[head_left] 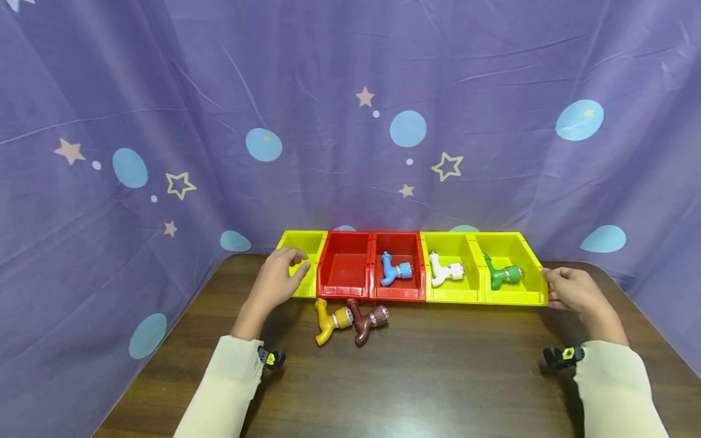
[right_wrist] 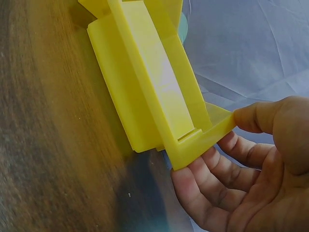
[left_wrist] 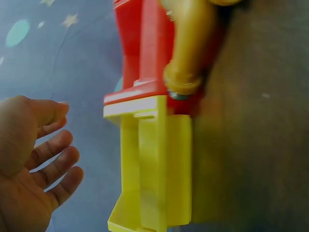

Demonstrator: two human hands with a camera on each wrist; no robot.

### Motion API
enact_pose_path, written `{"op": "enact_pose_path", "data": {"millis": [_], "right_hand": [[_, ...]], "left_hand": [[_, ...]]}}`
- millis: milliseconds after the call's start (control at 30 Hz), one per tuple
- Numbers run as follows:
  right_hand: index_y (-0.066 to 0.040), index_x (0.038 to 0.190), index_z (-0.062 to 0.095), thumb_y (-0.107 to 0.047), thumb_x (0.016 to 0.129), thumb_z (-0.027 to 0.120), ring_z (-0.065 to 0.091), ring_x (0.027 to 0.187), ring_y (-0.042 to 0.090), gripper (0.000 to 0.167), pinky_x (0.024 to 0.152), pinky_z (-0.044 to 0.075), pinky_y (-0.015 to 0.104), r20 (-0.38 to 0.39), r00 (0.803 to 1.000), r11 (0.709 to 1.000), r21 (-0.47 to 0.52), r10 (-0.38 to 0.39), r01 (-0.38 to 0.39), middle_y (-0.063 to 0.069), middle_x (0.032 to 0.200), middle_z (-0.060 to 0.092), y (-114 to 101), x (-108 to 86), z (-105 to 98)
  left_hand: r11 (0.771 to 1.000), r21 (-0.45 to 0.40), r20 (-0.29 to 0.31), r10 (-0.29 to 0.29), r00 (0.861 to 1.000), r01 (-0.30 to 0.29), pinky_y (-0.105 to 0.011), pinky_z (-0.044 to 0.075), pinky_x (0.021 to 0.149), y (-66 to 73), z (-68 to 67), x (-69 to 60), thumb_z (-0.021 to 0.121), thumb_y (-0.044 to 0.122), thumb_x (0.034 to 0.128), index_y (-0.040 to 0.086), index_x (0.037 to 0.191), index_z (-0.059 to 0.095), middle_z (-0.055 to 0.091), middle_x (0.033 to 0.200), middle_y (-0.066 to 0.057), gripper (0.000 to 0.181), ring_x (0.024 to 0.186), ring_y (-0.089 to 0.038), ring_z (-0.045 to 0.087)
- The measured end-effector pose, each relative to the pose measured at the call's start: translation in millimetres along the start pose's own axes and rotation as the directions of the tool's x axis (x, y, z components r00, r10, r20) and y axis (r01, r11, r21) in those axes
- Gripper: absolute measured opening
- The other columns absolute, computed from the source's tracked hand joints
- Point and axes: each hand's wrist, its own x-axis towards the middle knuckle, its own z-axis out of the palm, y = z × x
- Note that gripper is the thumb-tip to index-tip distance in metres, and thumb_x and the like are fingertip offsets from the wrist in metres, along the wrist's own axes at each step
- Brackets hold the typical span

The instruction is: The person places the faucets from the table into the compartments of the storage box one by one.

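My right hand (head_left: 575, 289) is at the far right end of the bin row. In the right wrist view its thumb and fingertips hold the outer side of the yellow bin (right_wrist: 183, 147). A green tap (head_left: 504, 275) lies in that bin. Over the leftmost yellow bin (head_left: 303, 240) hovers my left hand (head_left: 280, 277), its fingers loosely bent and holding nothing. A white tap (head_left: 446, 271) lies in another yellow bin (head_left: 454, 296), and a blue tap (head_left: 395, 269) in a red bin (head_left: 398, 295). On the table, in front of the bins, lie a yellow tap (head_left: 330, 322) and a dark brown tap (head_left: 367, 322).
Between the leftmost yellow bin and the blue tap's bin stands another red bin (head_left: 346, 267). The bins form a joined row along the back of the brown wooden table (head_left: 438, 371). Behind them hangs a purple curtain (head_left: 328, 170) with stars and dots.
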Motion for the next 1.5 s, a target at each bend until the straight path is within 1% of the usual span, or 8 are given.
{"op": "enact_pose_path", "data": {"millis": [300, 400, 500, 733, 933, 1000, 1267, 1500], "right_hand": [[0.017, 0.122, 0.051, -0.034, 0.11, 0.039, 0.064, 0.074, 0.013, 0.054, 0.069, 0.061, 0.034, -0.018, 1.0, 1.0, -0.016, -0.002, 0.002, 0.007, 0.086, 0.063, 3, 0.9, 0], [0.017, 0.122, 0.05, -0.034, 0.11, 0.039, 0.065, 0.074, 0.012, 0.054, 0.069, 0.061, 0.034, -0.016, 1.0, 1.0, -0.014, -0.01, 0.01, 0.007, 0.086, 0.063, 4, 1.5, 0], [0.017, 0.121, 0.051, -0.034, 0.11, 0.038, 0.065, 0.074, 0.012, 0.054, 0.069, 0.061, 0.034, -0.01, 1.0, 1.0, -0.018, -0.023, 0.023, 0.008, 0.088, 0.063, 4, 2.2, 1], [0.016, 0.118, 0.052, -0.034, 0.11, 0.039, 0.063, 0.073, 0.012, 0.053, 0.068, 0.06, 0.034, -0.013, 1.0, 1.0, -0.017, -0.025, 0.025, 0.008, 0.086, 0.062, 2, -0.2, 0], [0.017, 0.119, 0.052, -0.033, 0.11, 0.039, 0.064, 0.074, 0.012, 0.052, 0.069, 0.06, 0.034, -0.001, 0.999, 0.999, -0.001, -0.032, 0.032, 0.007, 0.087, 0.062, 1, 0.3, 1], [0.016, 0.119, 0.052, -0.034, 0.11, 0.039, 0.064, 0.075, 0.012, 0.052, 0.07, 0.06, 0.034, -0.002, 1.0, 1.0, -0.005, -0.029, 0.029, 0.008, 0.088, 0.062, 2, 1.0, 0], [0.013, 0.119, 0.054, -0.038, 0.11, 0.04, 0.06, 0.074, 0.013, 0.054, 0.069, 0.06, 0.033, -0.015, 1.0, 1.0, -0.022, -0.012, 0.011, 0.007, 0.085, 0.057, 3, 2.7, 2], [0.014, 0.119, 0.054, -0.037, 0.11, 0.041, 0.06, 0.073, 0.013, 0.054, 0.069, 0.06, 0.034, -0.014, 1.0, 1.0, -0.008, -0.006, 0.006, 0.007, 0.085, 0.058, 4, 3.5, 1]], "left_hand": [[0.993, 0.057, 0.102, 0.102, 0.99, -0.108, -0.043, 0.051, 0.085, 14.3, 13.6, -13.7, 0.079, 0.018, 0.0905, 0.008, 0.102, 0.071, 0.067, 0.098, -0.005, 0.017, 0.094, -0.026, 0.06], [0.984, 0.068, 0.144, 0.155, 0.977, -0.166, -0.04, 0.051, 0.082, 17.7, 16.3, -18.5, 0.08, 0.018, 0.0901, 0.01, 0.101, 0.07, 0.066, 0.097, -0.003, 0.017, 0.091, -0.023, 0.059], [0.969, 0.07, 0.191, 0.219, 0.957, -0.236, -0.039, 0.051, 0.081, 20.1, 16.9, -21.9, 0.079, 0.019, 0.091, 0.01, 0.104, 0.069, 0.066, 0.099, -0.004, 0.018, 0.089, -0.021, 0.056], [0.923, 0.034, 0.305, 0.355, 0.884, -0.383, -0.039, 0.049, 0.088, 19.8, 17.6, -26.0, 0.075, 0.031, 0.0948, 0.014, 0.115, 0.066, 0.063, 0.111, 0.001, 0.028, 0.099, -0.017, 0.054], [0.865, -0.022, 0.4, 0.468, 0.788, -0.502, -0.036, 0.048, 0.09, 11.8, 18.1, -29.4, 0.073, 0.045, 0.0936, 0.019, 0.118, 0.063, 0.06, 0.114, 0.003, 0.036, 0.101, -0.013, 0.052], [0.842, -0.025, 0.408, 0.501, 0.763, -0.539, -0.036, 0.048, 0.089, 8.5, 18.8, -30.7, 0.072, 0.048, 0.0927, 0.021, 0.118, 0.062, 0.06, 0.115, 0.003, 0.038, 0.101, -0.012, 0.052], [0.798, 0.025, 0.462, 0.525, 0.715, -0.602, -0.037, 0.048, 0.093, -1.1, 20.5, -37.9, 0.069, 0.064, 0.0884, 0.024, 0.128, 0.061, 0.055, 0.126, 0.008, 0.057, 0.11, -0.012, 0.052], [0.726, 0.048, 0.55, 0.554, 0.625, -0.686, -0.041, 0.044, 0.106, -1.2, 21.2, -37.8, 0.059, 0.067, 0.093, 0.025, 0.14, 0.056, 0.054, 0.137, 0.001, 0.063, 0.125, -0.019, 0.05]]}}
